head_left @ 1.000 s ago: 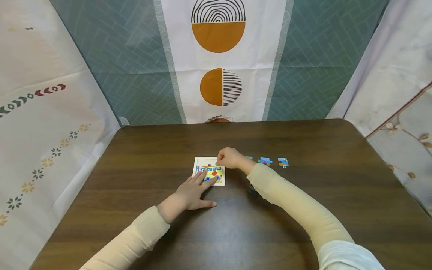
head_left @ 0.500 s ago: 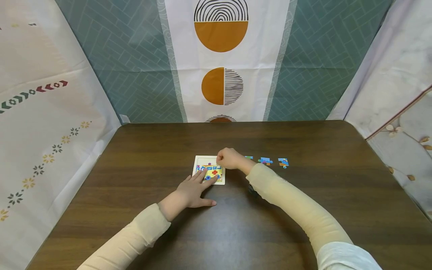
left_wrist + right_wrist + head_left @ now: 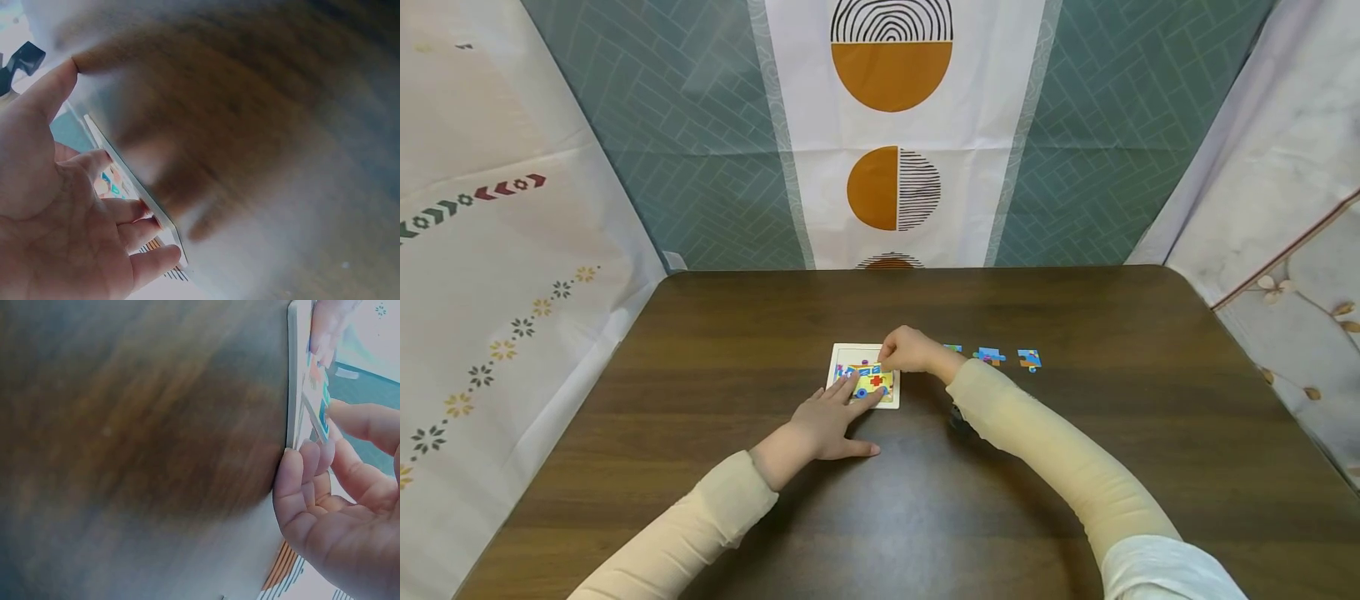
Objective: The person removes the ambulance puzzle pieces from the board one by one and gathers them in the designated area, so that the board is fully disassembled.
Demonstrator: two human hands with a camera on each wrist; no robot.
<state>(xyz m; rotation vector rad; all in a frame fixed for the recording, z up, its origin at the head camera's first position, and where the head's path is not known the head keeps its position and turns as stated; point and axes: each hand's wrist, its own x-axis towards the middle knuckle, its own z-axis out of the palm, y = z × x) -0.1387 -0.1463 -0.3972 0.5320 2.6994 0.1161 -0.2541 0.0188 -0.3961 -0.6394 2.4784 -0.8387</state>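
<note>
A small jigsaw puzzle in a cream tray (image 3: pixel 842 351) lies mid-table, its picture a yellow vehicle with a red cross. My left hand (image 3: pixel 826 427) rests on the near left of the tray, fingers spread and thumb out on the table. At the tray's right side, my right hand (image 3: pixel 913 350) pinches a puzzle piece (image 3: pixel 317 407) between thumb and fingers. That piece is tilted up off the tray in the right wrist view. The curled right fingers touch the tray edge. In the head view, this hand hides the tray's upper right corner.
Several loose items lie right of the tray: a blue-orange puzzle piece (image 3: pixel 989 356), another piece (image 3: pixel 1029 359) farther right, and a greenish piece (image 3: pixel 953 347) partly behind the right wrist. The brown table (image 3: pixel 737 333) ends at a patterned cloth (image 3: pixel 700 208).
The right hand shifts very slightly at the tray's right side, and the puzzle piece there now looks tilted. My left hand keeps its place. The whole view moves a little with the head.
</note>
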